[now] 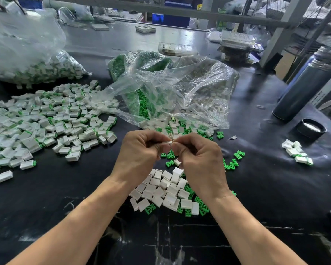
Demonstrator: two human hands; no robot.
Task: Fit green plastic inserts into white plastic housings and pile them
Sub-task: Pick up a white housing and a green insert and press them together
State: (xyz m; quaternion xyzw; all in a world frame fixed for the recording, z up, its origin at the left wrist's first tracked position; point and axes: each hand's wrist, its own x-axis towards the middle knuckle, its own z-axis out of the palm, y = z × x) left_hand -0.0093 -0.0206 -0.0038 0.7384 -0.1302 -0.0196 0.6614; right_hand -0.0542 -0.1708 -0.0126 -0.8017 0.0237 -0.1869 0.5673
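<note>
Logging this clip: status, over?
Left hand and right hand both pinch one white housing. Insert hidden. Finished pile on left. Nothing in the way.

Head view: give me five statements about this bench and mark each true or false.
1. Both hands meet on one small white housing, the left hand and the right hand pinching it. True.
2. The big pile of assembled pieces lies to the person's right. False: it lies to their left.
3. Loose green inserts lie on the dark table. True.
4. The clear plastic bag ahead of the hands holds only white parts. False: green parts show inside too.
5. The dark cylinder has its black cap on. False: the cap sits on the table beside it.
</note>
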